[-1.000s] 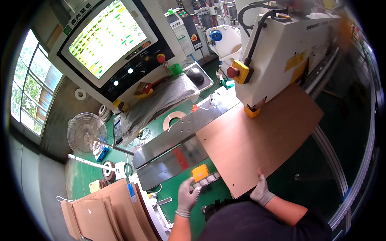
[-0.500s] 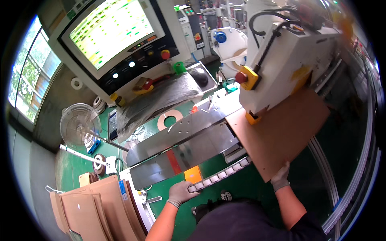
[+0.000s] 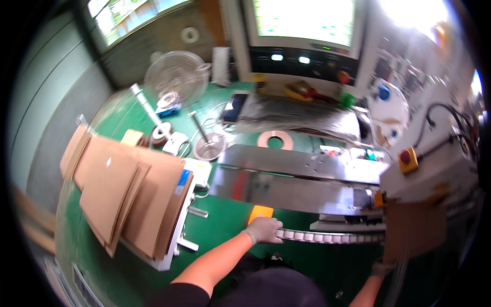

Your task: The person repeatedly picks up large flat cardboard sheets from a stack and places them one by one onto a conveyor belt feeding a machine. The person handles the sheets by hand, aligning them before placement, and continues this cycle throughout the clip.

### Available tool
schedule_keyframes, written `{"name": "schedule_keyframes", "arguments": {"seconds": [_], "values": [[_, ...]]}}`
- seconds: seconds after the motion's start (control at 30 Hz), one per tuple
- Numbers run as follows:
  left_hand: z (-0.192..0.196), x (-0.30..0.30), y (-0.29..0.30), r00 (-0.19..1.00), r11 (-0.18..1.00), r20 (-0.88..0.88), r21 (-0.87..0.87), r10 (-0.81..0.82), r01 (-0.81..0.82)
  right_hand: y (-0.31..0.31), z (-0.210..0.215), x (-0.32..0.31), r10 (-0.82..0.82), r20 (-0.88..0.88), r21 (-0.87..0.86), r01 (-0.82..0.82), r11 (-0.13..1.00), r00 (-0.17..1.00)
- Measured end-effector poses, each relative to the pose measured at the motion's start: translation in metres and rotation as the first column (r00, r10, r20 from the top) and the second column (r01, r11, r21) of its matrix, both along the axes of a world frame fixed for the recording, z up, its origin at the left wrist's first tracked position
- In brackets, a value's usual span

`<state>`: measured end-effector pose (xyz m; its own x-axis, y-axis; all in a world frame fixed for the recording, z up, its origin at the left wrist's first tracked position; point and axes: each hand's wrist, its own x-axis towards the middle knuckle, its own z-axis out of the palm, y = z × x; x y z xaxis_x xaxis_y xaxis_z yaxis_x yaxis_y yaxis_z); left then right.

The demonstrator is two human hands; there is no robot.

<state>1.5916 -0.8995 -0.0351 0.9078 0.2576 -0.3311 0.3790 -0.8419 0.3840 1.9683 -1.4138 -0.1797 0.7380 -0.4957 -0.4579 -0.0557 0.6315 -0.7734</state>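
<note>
Now the left hand (image 3: 263, 230) clasps a roller strip (image 3: 327, 237); leftward, a cart (image 3: 164, 263) holds brown sheets (image 3: 146, 204). The right hand (image 3: 382, 267) meets a brown board (image 3: 415, 227), grip unclear.

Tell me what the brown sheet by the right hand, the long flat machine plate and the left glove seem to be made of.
Brown sheet: probably cardboard or fibreboard, matte; plain brown, no gloss.
Machine plate: likely bare metal, smooth and fairly shiny; grey with streaky reflections.
Left glove: perhaps thin fabric, matte grey; fits closely, but blur hides any weave.
</note>
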Motion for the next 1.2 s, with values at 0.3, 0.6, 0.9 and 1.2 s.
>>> {"name": "schedule_keyframes", "arguments": {"seconds": [0.3, 0.6, 0.9, 1.2], "values": [[-0.029, -0.054, -0.024, 0.917, 0.972, 0.361, 0.088, 0.171, -0.217, 0.221, 0.059, -0.132, 0.729, 0.167, -0.908, -0.185, 0.376, 0.664], [-0.08, -0.317, 0.032, 0.346, 0.378, 0.155, -0.433, 0.925, -0.818, 0.382, 0.107, -0.292, 0.945, -0.327, -0.924, 0.201, -0.325, 0.026], [-0.113, -0.692, 0.055, -0.998, -0.131, 0.027, -0.991, 0.064, -0.035, 0.401, 0.118, -0.325, 0.903, -0.4, -0.883, 0.199, -0.425, 0.155], [-0.063, -0.776, 0.139, -0.988, -0.48, -0.138, -0.873, 0.065, 0.09, 0.414, 0.144, -0.342, 0.737, -0.561, -0.731, 0.192, -0.655, 0.377]]}}
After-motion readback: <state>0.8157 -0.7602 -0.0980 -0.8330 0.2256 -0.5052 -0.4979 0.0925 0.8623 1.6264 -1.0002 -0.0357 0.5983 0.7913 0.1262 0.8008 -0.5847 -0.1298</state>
